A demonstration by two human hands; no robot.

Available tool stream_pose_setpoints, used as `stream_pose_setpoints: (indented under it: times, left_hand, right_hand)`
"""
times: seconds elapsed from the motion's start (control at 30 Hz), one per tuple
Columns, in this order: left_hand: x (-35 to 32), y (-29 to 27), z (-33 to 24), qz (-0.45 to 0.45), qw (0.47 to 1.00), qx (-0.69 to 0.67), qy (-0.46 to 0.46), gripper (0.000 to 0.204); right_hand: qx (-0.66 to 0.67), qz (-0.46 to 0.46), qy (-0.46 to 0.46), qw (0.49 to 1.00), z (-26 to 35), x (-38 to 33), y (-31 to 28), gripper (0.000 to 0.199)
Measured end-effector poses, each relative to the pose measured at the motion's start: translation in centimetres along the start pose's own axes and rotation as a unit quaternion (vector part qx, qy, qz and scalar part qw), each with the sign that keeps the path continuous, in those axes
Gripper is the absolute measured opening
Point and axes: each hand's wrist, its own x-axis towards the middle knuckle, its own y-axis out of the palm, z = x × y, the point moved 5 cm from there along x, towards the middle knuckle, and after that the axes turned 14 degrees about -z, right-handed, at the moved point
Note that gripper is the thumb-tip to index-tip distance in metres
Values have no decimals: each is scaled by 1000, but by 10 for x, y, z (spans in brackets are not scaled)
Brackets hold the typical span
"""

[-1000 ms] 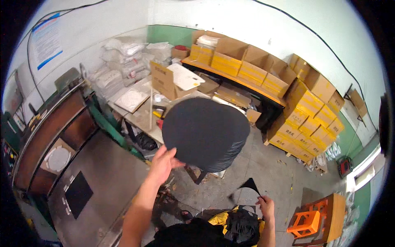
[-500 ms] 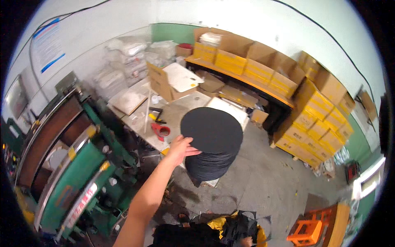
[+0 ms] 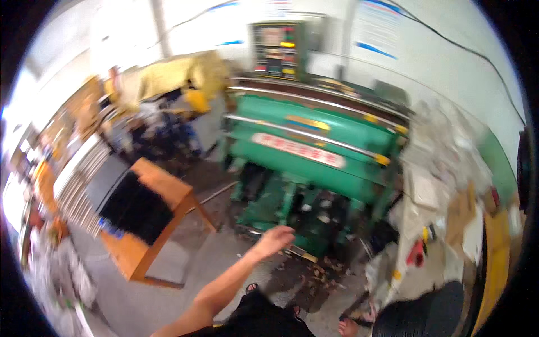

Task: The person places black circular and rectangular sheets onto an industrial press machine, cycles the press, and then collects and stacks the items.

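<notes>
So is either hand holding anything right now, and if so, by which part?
Nothing is held as far as shows. The left hand is empty and loosely open in the air in front of the green machine. The right hand is out of view.

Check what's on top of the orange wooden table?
A black mat or cloth covers much of the orange wooden table. Something small and blue shows at its edge; whatever lies beneath is hidden.

One green machine (image 3: 314,151), one wooden table (image 3: 149,219)
</notes>
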Motion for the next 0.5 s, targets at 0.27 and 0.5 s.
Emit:
stream_pose_setpoints:
  times: [0.27,0.5]
  left_hand:
    - [-169,-514,-67,-764,577,185,221,17]
    - [-247,-709,-22,-694,692,190,-56,62]
  right_hand:
    - [-28,23,144,989,185,1,104,33]
    - [-114,176,50,976,277,7,275,29]
